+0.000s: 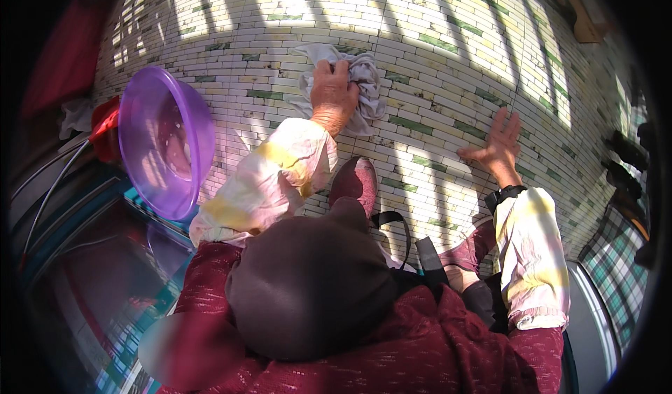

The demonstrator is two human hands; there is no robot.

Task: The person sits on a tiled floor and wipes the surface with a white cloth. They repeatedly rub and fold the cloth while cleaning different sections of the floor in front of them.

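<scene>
My left hand (333, 97) presses on a crumpled pale grey cloth (367, 81), its fingers curled into the folds. The cloth lies on the floor (336, 21), patterned with narrow white, yellow and green bricks. To the right, my right hand (496, 144) rests with its fingers spread on that floor and nothing in it. Pale sleeve covers with yellow and pink patches reach over both forearms, and a black band circles the right wrist. Left of the cloth stands a purple plastic basin (202, 126). Its inside shows small bright spots that I cannot make out.
A red plastic object (106, 131) and thin curved rods (50, 197) sit behind the basin. My maroon shoes (353, 184) are close below the cloth. Dark shoes (625, 155) and a green checked fabric (611, 262) line the right side. A wooden piece (583, 21) lies top right.
</scene>
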